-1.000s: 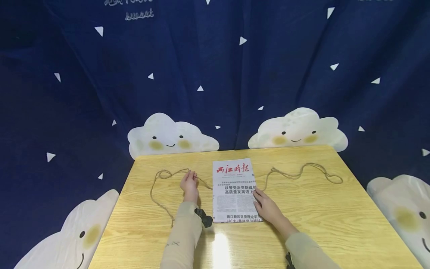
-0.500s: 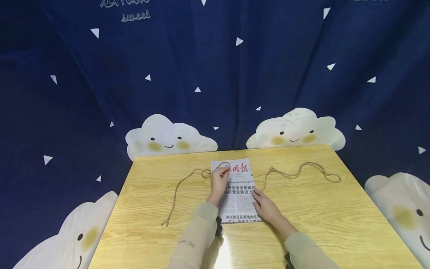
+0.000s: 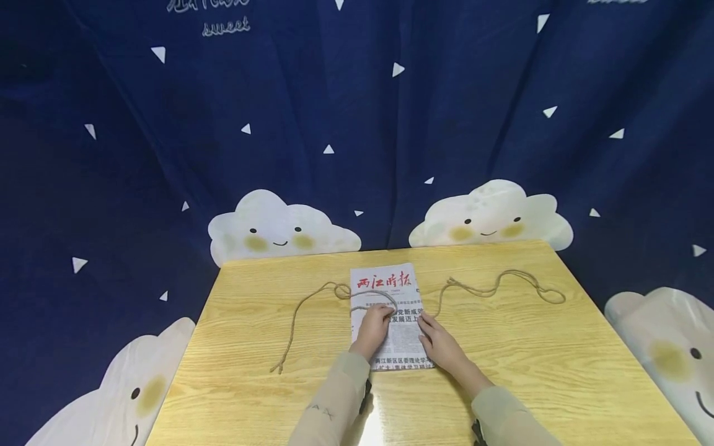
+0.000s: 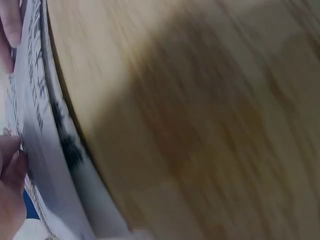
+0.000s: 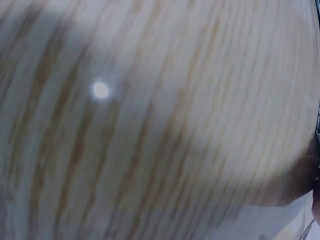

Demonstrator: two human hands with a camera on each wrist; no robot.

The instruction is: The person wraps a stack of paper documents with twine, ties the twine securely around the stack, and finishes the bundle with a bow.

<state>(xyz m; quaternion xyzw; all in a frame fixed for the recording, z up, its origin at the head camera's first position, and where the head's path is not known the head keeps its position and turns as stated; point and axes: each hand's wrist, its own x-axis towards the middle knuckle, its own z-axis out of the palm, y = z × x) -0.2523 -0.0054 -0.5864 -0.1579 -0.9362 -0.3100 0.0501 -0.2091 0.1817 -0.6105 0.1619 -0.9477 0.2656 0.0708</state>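
Note:
A folded newspaper (image 3: 406, 341) with a red title lies on the table. Brown twine (image 3: 301, 300) comes out from under its left edge, and a bight of it lies over the upper half of the paper. My left hand (image 3: 372, 328) pinches this bight at the middle of the page. On the right edge of the newspaper rests my right hand (image 3: 443, 345), fingers extended. The left wrist view catches the left hand (image 4: 11, 187) beside the paper's folded layers (image 4: 45, 130). In the right wrist view mostly table shows, with part of the right hand at the edge.
The wooden table (image 3: 530, 359) has its back edge against a dark blue curtain (image 3: 357, 124) printed with clouds and triangles. More twine (image 3: 491, 291) extends to the right of the newspaper, ending in a loop. The left tail's knotted end lies toward the front left.
My left hand has carried the twine rightward from the table onto the newspaper, then drawn it down toward the middle of the page. The right hand has stayed at the paper's right edge.

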